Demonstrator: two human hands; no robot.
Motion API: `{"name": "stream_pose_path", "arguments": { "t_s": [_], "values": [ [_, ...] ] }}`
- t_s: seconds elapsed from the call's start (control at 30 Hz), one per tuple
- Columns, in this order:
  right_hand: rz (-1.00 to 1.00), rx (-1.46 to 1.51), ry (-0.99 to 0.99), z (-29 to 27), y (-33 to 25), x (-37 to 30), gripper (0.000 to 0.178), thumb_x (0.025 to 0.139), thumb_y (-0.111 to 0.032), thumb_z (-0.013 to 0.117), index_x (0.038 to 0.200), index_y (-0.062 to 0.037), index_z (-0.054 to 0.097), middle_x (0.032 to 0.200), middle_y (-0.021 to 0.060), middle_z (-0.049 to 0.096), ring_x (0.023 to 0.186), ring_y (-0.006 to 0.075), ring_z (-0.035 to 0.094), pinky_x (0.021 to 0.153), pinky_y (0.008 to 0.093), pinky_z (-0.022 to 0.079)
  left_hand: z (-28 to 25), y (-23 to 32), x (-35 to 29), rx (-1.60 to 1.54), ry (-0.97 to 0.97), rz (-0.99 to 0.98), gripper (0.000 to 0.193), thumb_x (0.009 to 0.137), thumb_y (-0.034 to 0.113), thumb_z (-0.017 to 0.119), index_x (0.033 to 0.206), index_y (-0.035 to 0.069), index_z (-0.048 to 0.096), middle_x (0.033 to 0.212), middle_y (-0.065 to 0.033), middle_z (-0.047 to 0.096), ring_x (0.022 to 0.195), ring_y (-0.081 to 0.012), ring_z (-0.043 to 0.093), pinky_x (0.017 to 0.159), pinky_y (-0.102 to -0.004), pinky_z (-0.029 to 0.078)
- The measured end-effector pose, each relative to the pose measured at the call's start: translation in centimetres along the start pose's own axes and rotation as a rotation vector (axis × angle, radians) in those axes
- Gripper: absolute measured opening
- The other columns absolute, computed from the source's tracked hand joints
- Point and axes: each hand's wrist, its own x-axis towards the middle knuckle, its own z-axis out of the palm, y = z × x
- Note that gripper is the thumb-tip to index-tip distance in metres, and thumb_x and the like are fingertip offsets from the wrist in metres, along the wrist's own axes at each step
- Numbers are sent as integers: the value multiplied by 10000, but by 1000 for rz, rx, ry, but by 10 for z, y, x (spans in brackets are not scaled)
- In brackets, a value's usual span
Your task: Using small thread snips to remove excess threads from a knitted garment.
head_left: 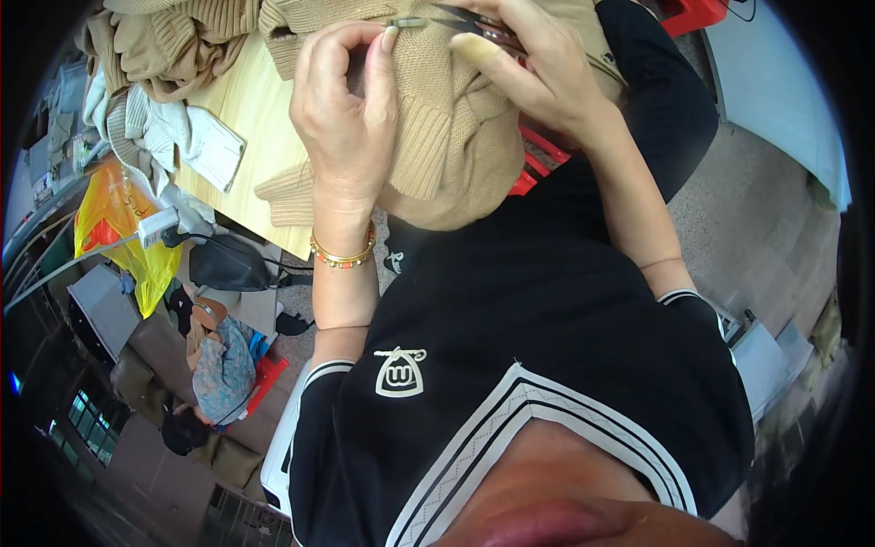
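Note:
At the top of the head view, my left hand [346,114] is closed in a pinch, with a small flat grey-green piece [406,22] at its thumb and fingertip. What kind of piece it is, I cannot make out. My right hand [547,68] grips dark scissors [497,33], their tips pointing left toward that piece. A yellowish cover [476,50] wraps the right thumb. Under both hands a tan knitted sweater [456,118] lies across my lap and the table edge, its ribbed band facing me.
A light wooden table [260,105] on the left bears more tan knitwear [173,46] and a white knitted garment [173,137]. Beside it hang a yellow plastic bag [118,219] and a black bag [228,263]. Farther left, another person [223,369] sits on a red stool [266,385].

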Motion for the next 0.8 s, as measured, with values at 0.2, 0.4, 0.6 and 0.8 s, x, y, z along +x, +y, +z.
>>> {"name": "stream_pose_path", "arguments": {
  "t_s": [0.2,0.4,0.6,0.8],
  "values": [
    [-42,-187,-62,-5,0,-5,278,841,-133,727,1097,-38,676,862,117,615,743,279,618,630,340,488,1,0,-3,-4,4,-58,81,886,41,694,908,-8,633,899,-98,644,779,-195,648,704,-287,538],
    [-475,80,250,24,49,-2,243,820,-103,741,1054,-41,718,814,97,607,726,260,606,620,336,481,3,4,-2,-14,-5,-97,83,889,39,690,912,-12,628,901,-100,638,776,-193,651,703,-286,547],
    [-42,-233,-24,1,-5,-2,233,799,-95,751,1027,-52,728,781,78,584,708,249,596,604,332,471,3,2,-4,-20,-2,-145,88,885,31,689,914,-14,619,903,-101,633,770,-191,656,701,-286,555],
    [-36,-255,28,5,-5,0,244,786,-90,755,1025,-51,731,790,80,590,717,250,603,614,332,483,4,3,-3,-21,6,-123,90,881,25,689,913,-13,614,899,-102,629,762,-191,651,695,-284,551]
  ]
}}
